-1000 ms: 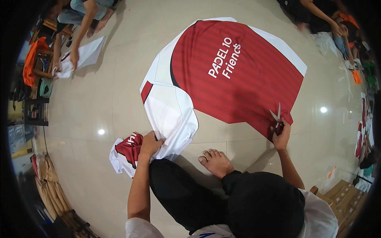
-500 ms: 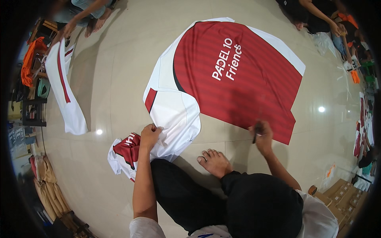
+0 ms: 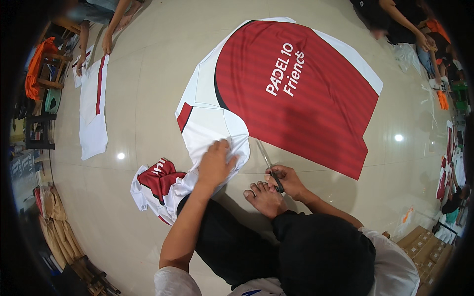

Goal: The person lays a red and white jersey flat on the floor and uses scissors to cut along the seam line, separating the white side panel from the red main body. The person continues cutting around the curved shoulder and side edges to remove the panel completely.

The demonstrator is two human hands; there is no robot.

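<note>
A large cloth sheet [image 3: 321,93] with a red printed panel, white lettering and white edges lies spread on the floor. Its white part [image 3: 207,123] bunches toward me, ending in a crumpled red-and-white heap [image 3: 165,177] by my knee. On that white part my left hand [image 3: 216,163] rests, fingers spread. My right hand [image 3: 286,181] grips the scissors [image 3: 265,155] by their dark handle, just above my bare foot [image 3: 266,200]. The blade tips point at the notch where the white curve meets the red panel's near edge; whether they touch the cloth I cannot tell.
At far left a co-worker's hands [image 3: 107,44] hold a white strip [image 3: 94,108] with a red band on the floor. Another person [image 3: 400,24] sits at far right beside clear plastic [image 3: 407,56]. Cardboard boxes [image 3: 424,249] stand lower right, an orange cloth [image 3: 38,69] hangs at left.
My left hand has moved right across the white cloth and spread its fingers. My right hand has swung left with the scissors. The co-worker's white strip has been laid flatter.
</note>
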